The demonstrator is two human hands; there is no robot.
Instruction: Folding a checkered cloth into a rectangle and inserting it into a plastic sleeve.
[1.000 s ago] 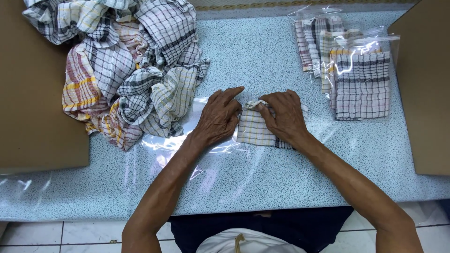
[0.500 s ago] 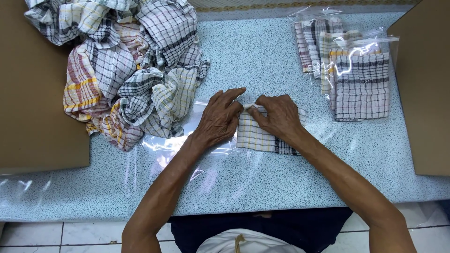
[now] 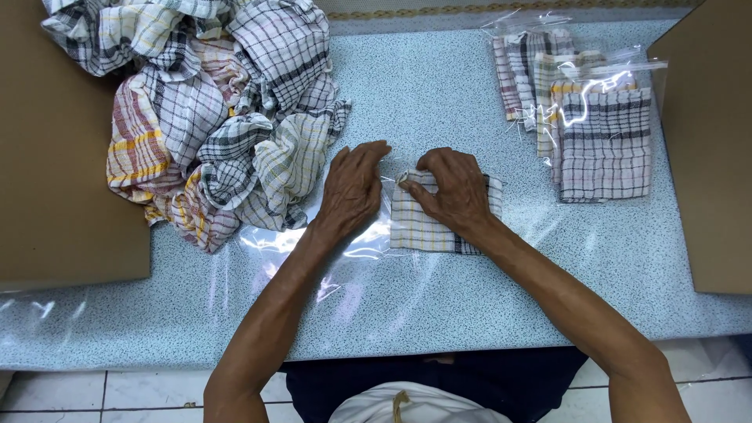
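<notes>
Beside both hands [image 3: 352, 188] [image 3: 453, 188], heaped checked cloths [image 3: 211, 110].

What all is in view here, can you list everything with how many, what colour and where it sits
folded cloth: one, white with yellow and dark checks, centre of the table, under the right hand
clear plastic bag: one, see-through, flat at table centre, under the left hand
loose cloths: a heap, count unclear, checked in black, red, yellow and white, far left of the table
bagged cloths: a few overlapping packs, exact count unclear, checked cloth in clear bags, far right
cardboard boxes: two, brown, at the left and right edges
table: one, pale blue speckled top
floor tiles: white, bottom left
left hand: flat on the bag's edge
right hand: pressing the folded cloth
</notes>
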